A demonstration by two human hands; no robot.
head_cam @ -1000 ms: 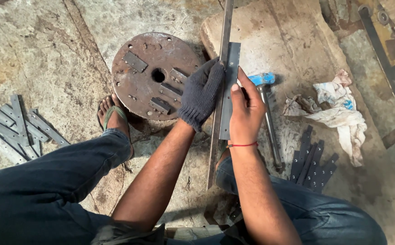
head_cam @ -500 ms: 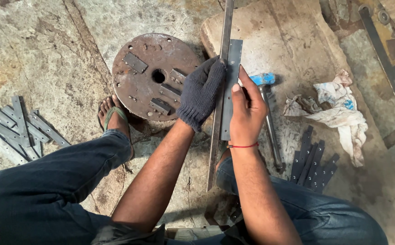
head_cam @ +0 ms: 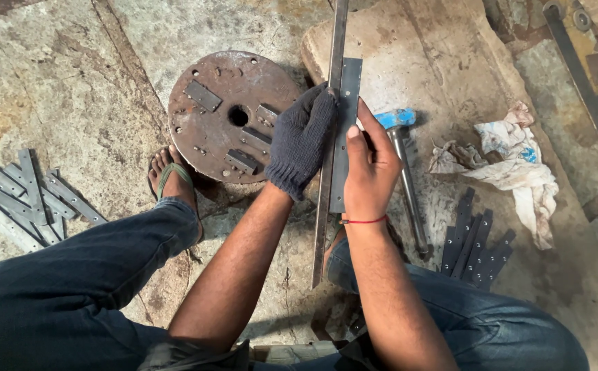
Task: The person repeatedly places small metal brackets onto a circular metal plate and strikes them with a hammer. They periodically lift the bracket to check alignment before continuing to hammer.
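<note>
My left hand (head_cam: 302, 141), in a dark knit glove, presses on a long narrow steel bar (head_cam: 331, 103) that runs up and down across a stone slab (head_cam: 443, 75). My right hand (head_cam: 369, 165), bare with a red thread at the wrist, holds a shorter flat metal strip (head_cam: 349, 86) flush against the bar's right side. Its fingers rest along the strip's right edge. A hammer with a blue head (head_cam: 395, 118) lies just right of that hand, its metal handle (head_cam: 409, 192) pointing toward me.
A rusty round metal disc (head_cam: 227, 113) with small plates on it lies left of the bar. Several flat strips (head_cam: 17, 196) are piled at far left, dark short strips (head_cam: 474, 247) at lower right, a crumpled rag (head_cam: 505, 154) to the right. My sandalled foot (head_cam: 172, 178) is by the disc.
</note>
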